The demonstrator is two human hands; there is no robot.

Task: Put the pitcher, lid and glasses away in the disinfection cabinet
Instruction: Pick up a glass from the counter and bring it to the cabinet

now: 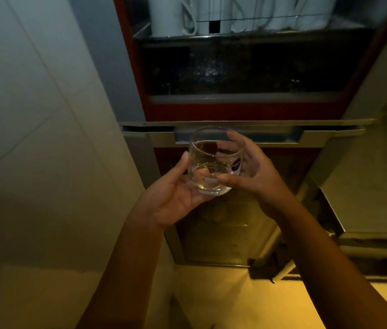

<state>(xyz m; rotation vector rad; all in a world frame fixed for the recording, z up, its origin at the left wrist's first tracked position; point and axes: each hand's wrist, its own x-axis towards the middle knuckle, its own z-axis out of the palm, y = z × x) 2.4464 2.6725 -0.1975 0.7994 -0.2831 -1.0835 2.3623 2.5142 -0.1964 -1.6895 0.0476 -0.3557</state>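
Glass tumbler (213, 162) is in both your hands, up in the air in front of the open disinfection cabinet (211, 112), not inside it yet. It sits roughly upright, mouth tipped slightly away from you. There is a dark oval label (235, 166) on its right side.

Your left hand (175, 198) cups the base from below-left, with the thumb running up the tumbler's left wall. Your right hand (251, 172) wraps the right side: fingers curl over by the rim, and the thumb presses the lower front. Both hands are closed on the glass.

The cabinet has a red frame. White mugs (173, 17) stand in a row on the upper rack (247, 35). The compartment below it (235, 70) is dark, and I can't tell what's in it. The tumbler is level with the grey ledge (330, 132) under that compartment.

Tiled wall (33, 91) is on your left, and yellow-lit floor (235, 305) is below your forearms.
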